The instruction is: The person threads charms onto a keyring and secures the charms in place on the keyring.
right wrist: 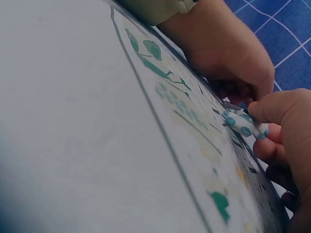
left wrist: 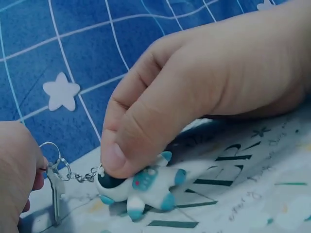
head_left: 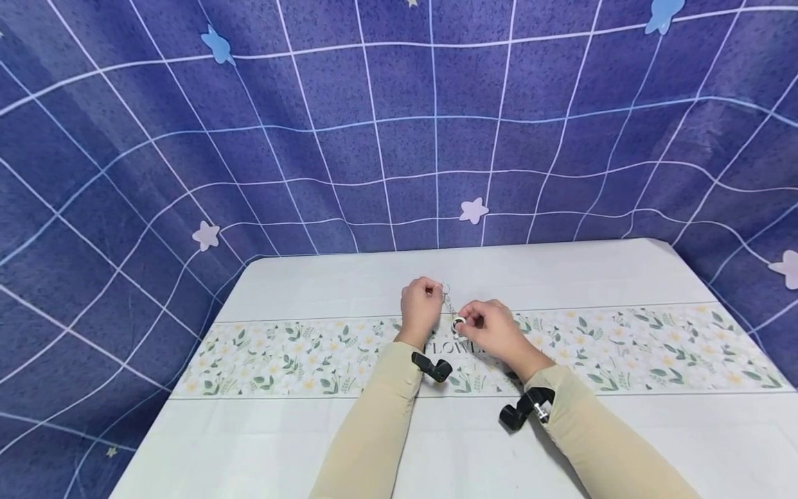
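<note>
A keychain with a white and teal astronaut figure (left wrist: 158, 189) lies low over the table, between the two hands. My right hand (head_left: 492, 329) pinches the figure's head between thumb and forefinger; its legs stick out to the right in the left wrist view. A short metal chain (left wrist: 83, 176) links the head to a split ring (left wrist: 50, 144). At the ring, my left hand (head_left: 420, 310) pinches a silver key (left wrist: 57, 194), whose blade points down. Part of the key's head is hidden by the left fingers.
The table (head_left: 280, 447) has a white cover with a flowered band (head_left: 280, 357) and printed lettering under the hands. A blue curtain (head_left: 399, 152) with white grid lines and stars hangs behind and at the sides. Black camera mounts (head_left: 432, 367) sit on both wrists.
</note>
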Tool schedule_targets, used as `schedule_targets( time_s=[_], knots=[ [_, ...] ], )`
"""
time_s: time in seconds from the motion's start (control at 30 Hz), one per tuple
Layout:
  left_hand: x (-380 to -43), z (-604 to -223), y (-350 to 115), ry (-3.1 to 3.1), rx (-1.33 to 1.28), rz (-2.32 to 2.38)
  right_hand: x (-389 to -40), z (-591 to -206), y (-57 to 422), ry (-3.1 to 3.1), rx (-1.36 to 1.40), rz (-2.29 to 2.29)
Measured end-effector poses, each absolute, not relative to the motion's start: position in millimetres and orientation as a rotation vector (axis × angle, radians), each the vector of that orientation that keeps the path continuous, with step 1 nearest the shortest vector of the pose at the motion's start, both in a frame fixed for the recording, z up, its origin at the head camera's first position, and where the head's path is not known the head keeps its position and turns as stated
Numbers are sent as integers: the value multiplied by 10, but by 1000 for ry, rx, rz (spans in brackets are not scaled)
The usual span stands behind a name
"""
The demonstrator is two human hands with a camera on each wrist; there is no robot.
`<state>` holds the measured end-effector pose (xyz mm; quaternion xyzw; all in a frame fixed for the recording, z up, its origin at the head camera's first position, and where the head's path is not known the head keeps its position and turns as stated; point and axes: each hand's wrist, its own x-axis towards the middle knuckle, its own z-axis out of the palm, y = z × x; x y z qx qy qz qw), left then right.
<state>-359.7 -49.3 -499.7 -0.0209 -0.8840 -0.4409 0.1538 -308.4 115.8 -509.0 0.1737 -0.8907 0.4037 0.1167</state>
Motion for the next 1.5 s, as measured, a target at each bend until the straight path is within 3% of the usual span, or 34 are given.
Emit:
schedule_targets(
  time_s=[0.67, 1.5],
  knots=[
    [-3666, -5089, -492, -2674, 1, -858, -3091, -5123, 1174, -2611, 543, 959],
    [-3677, -5110, -496, -2625, -5, -891, -3064, -5087, 1193, -2600, 548, 979]
  ],
)
